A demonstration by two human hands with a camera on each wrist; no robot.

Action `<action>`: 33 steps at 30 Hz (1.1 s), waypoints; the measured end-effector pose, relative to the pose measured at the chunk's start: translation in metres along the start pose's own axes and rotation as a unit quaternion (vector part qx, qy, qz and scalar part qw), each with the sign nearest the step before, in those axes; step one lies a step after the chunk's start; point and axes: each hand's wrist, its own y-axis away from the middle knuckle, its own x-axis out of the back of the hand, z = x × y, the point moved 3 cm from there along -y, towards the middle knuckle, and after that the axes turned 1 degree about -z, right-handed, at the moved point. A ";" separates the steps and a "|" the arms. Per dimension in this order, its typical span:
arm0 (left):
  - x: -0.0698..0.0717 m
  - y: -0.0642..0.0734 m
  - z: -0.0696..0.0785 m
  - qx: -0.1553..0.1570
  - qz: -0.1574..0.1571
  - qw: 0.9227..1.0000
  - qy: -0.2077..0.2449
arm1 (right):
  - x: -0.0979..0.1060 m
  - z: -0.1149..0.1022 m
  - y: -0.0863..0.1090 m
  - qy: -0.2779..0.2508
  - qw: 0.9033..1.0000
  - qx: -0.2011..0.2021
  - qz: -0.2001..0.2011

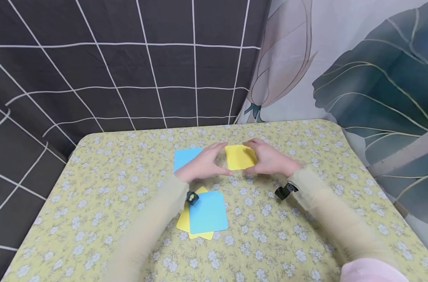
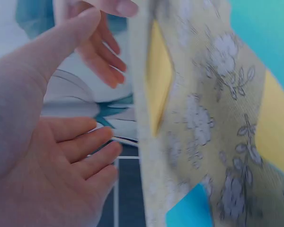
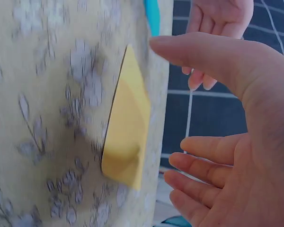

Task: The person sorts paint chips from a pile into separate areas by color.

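A square yellow card (image 1: 239,156) with rounded corners lies on the flowered cloth in the far middle of the table. My left hand (image 1: 202,162) hovers at its left side, thumb and fingers spread. On the opposite side is my right hand (image 1: 268,158), its thumb and fingers also apart. Neither palm holds anything in the wrist views, where the yellow card (image 3: 125,127) shows a gap from the right fingers. Partly behind my left hand lies a blue card (image 1: 184,157). Nearer me, another blue card (image 1: 208,213) rests over yellow cards (image 1: 183,222), turned at angles and mostly covered.
The flowered yellow cloth (image 1: 105,188) covers the whole tabletop. A dark curtain with a white grid (image 1: 129,70) hangs behind the far and left edges. To the right hangs a pale curtain (image 1: 326,43) with large leaves.
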 end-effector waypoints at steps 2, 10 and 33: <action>0.005 0.013 0.001 -0.005 -0.004 1.000 0.007 | -0.002 -0.008 0.004 0.009 1.000 0.009 0.003; 0.020 0.067 0.001 0.002 0.029 1.000 0.000 | -0.011 -0.035 0.020 0.018 0.999 0.038 -0.008; -0.017 0.142 0.011 -0.018 0.013 0.998 -0.064 | -0.046 -0.090 0.055 0.017 0.995 0.095 -0.030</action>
